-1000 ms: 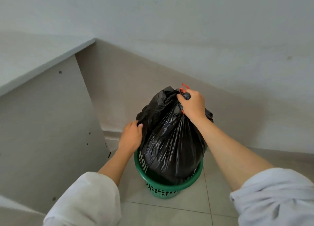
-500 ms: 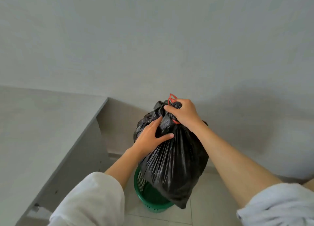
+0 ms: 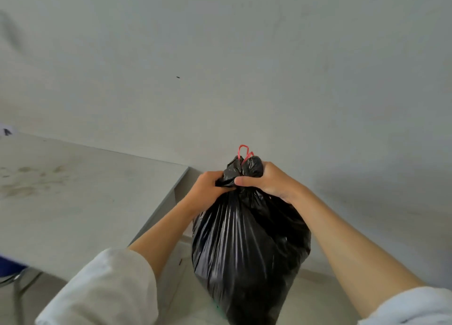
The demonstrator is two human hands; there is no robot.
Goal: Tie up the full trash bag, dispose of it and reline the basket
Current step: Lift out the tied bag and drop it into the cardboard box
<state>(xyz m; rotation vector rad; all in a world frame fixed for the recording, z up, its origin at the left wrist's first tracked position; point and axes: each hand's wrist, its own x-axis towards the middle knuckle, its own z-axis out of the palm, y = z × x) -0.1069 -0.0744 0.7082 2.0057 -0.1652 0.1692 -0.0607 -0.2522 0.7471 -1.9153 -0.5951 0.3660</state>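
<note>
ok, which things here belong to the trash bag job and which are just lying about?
Job: full black plastic trash bag; its red drawstring loops; left hand and right hand, both gripping the bag's gathered neck.
Lying about: grey flat tabletop; blue-seated metal-legged chair; pale tiled floor.

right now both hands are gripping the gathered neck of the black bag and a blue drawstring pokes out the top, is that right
Not quite: the drawstring poking out the top is red, not blue, as the head view shows. The rest holds: the left hand and the right hand both grip the gathered neck of the black bag.
</note>
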